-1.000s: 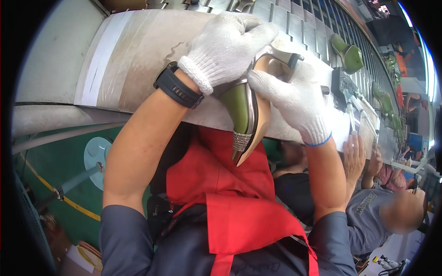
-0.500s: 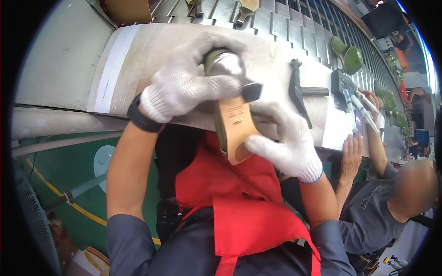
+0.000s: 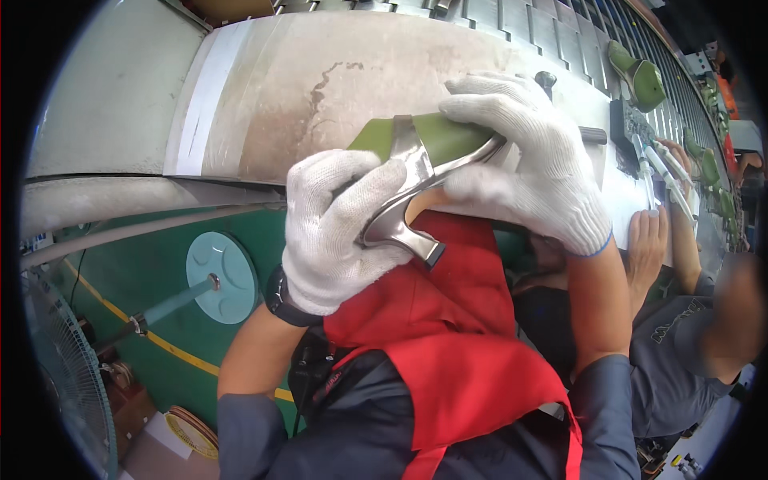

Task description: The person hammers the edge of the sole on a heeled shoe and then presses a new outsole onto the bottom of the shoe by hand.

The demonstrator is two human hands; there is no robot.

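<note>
Between my two gloved hands lies a silver high-heeled sandal [image 3: 413, 158] on a green shoe last [image 3: 456, 142], held sideways just over the bench's near edge. My left hand [image 3: 332, 228] in a white knit glove is closed around its back part, beside the heel. The silver heel with its black tip [image 3: 434, 254] points down toward my red apron. My right hand [image 3: 544, 156], also in a white glove, grips the toe end, fingers on the far side and thumb at the tan sole. The thumb is slightly blurred.
A hammer [image 3: 593, 135] lies partly hidden behind my right hand. Farther right are a black block [image 3: 638, 128], white tubes [image 3: 670, 172] and a co-worker's hand [image 3: 646, 240]. Green lasts [image 3: 638, 76] stand on the slatted conveyor [image 3: 560, 36]. A fan [image 3: 68, 360] is at lower left.
The sandal has turned from sole facing me to lying sideways, toe to the right. My left hand came down toward me; my right hand moved up and right to the toe.
</note>
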